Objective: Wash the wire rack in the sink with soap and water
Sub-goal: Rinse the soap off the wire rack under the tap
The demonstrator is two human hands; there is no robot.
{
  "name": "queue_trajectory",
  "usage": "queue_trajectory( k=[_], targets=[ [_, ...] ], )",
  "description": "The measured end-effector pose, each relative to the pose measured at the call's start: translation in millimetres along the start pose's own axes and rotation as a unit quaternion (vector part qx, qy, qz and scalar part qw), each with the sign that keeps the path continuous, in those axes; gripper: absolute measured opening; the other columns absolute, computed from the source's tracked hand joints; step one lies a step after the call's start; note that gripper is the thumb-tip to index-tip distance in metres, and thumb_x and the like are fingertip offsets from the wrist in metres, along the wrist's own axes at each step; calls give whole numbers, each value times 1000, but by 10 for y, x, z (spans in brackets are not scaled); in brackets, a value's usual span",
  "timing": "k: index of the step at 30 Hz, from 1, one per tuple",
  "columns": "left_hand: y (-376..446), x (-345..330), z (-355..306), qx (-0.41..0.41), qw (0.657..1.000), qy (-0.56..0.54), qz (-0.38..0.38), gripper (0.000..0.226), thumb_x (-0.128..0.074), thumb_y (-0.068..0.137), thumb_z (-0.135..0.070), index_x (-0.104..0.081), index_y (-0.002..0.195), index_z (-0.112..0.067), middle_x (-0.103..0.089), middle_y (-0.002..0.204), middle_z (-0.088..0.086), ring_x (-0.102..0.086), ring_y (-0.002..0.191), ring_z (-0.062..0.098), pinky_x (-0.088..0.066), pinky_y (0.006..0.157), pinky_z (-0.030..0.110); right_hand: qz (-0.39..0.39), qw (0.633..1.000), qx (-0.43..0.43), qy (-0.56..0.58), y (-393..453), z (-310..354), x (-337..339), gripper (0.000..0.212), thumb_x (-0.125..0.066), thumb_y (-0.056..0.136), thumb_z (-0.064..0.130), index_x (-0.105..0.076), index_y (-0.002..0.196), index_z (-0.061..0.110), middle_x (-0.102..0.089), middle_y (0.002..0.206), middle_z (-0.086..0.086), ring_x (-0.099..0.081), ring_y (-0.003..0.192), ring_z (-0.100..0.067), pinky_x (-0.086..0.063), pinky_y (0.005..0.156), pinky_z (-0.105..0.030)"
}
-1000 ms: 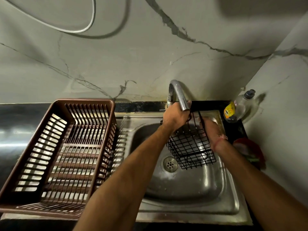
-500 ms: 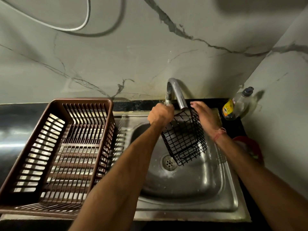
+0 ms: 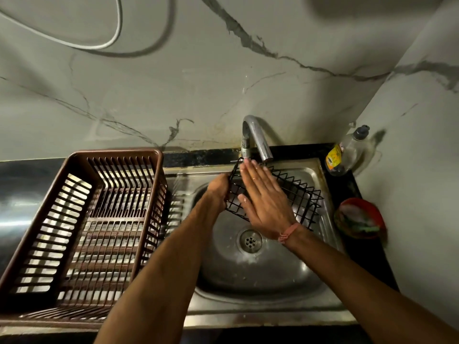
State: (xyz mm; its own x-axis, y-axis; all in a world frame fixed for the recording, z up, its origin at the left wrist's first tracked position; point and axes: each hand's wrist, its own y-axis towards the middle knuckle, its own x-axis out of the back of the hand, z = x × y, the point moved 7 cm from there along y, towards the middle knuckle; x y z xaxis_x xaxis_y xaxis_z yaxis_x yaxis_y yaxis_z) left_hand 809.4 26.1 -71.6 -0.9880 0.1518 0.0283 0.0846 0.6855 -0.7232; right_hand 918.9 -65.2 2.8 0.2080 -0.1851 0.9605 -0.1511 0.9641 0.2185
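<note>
- My left hand [image 3: 219, 192] grips the wire rack [image 3: 295, 194] by its left end, holding it over the sink [image 3: 260, 276] under the tap [image 3: 255, 137] for rinsing.
- My right hand [image 3: 267, 202] lies flat on the mesh, fingers straight, rubbing it.
- A brown dish basket [image 3: 82, 227] sits left on the dark bench; a soap bottle [image 3: 345, 152] stands far right against the marbled wall.

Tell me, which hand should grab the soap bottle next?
The right hand, probably. It lies flat and open on the wire rack, and the soap bottle stands on its side. The left hand grips the rack's edge.
</note>
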Motion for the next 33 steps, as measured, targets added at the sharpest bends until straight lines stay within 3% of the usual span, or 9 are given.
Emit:
queue_trajectory(
  k=[7, 11, 13, 16, 19, 21, 24, 30, 33],
  targets=[
    [-43, 356, 105, 16, 997, -51, -52, 31, -40, 110, -15, -61, 87, -12, -59, 48, -6, -46, 33, 4, -34, 33, 19, 0, 976, -219, -9, -264, -700, -172, 71, -15, 110, 49, 4, 165, 8, 10, 173, -12, 9, 160, -24, -13, 128, -54],
    [15, 259, 156, 27, 997, -47, -59, 29, -42, 107, -21, -64, 89, -16, -56, 60, -2, -49, 43, 11, -39, 41, 19, -6, 989, -141, 31, -164, -186, -143, 75, -20, 108, 50, 5, 165, 8, 13, 173, -11, 11, 160, -25, -8, 128, -57],
    [52, 191, 158, 3, 999, 9, -41, 29, -44, 107, -25, -69, 95, -15, -71, 79, 5, -69, 73, 22, -56, 66, 29, -6, 997, -73, 31, -66, 194, -111, 73, -21, 109, 48, 3, 165, 7, 12, 173, -12, 11, 160, -26, -7, 128, -57],
    [-16, 58, 162, -28, 997, -8, 67, 27, -44, 115, -29, -69, 104, -24, -80, 90, -11, -76, 79, 1, -62, 72, 22, -12, 999, -32, -12, 160, 378, -28, 67, -20, 111, 44, 0, 165, 8, 9, 173, -11, 10, 160, -25, -5, 129, -54],
    [-47, 43, -18, -62, 994, 74, 45, 30, -48, 113, -33, -71, 103, -17, -77, 97, 3, -72, 64, 2, -58, 57, 20, -25, 999, -26, -17, 332, 184, 57, 60, -21, 111, 42, -21, 165, 15, -16, 173, -4, -5, 160, -17, -13, 128, -50],
    [-70, 53, -198, -98, 986, 134, 12, 44, -54, 102, -46, -77, 109, -9, -78, 109, 15, -76, 86, 20, -65, 78, 36, -52, 998, -20, -5, 384, 47, 146, 52, -30, 110, 40, -50, 153, 19, -46, 160, 1, -26, 155, -15, -25, 123, -48],
    [-85, -41, -350, -153, 961, 228, 27, 65, -48, 90, -53, -72, 126, -6, -73, 128, 21, -72, 113, 36, -58, 103, 53, -45, 998, -43, 11, 424, -104, 187, 44, -38, 105, 37, -71, 128, 18, -69, 133, 1, -54, 134, -16, -40, 113, -41],
    [-285, -414, -668, -223, 825, 514, -71, 40, -49, 108, -47, -63, 83, -20, -72, 93, 4, -69, 86, 26, -62, 85, 43, 94, 984, -149, 31, 537, -495, 154, 57, -8, 100, 39, -59, 80, 23, -71, 88, -4, -61, 90, -25, -38, 93, -44],
    [-409, -641, -714, -274, 811, 513, -57, 42, -49, 106, -51, -62, 81, -19, -73, 87, 4, -71, 79, 27, -64, 78, 43, 122, 954, -253, 102, 526, -845, 224, 57, -26, 110, 42, -66, 78, 17, -67, 79, -4, -50, 78, -23, -32, 89, -41]
  ],
)
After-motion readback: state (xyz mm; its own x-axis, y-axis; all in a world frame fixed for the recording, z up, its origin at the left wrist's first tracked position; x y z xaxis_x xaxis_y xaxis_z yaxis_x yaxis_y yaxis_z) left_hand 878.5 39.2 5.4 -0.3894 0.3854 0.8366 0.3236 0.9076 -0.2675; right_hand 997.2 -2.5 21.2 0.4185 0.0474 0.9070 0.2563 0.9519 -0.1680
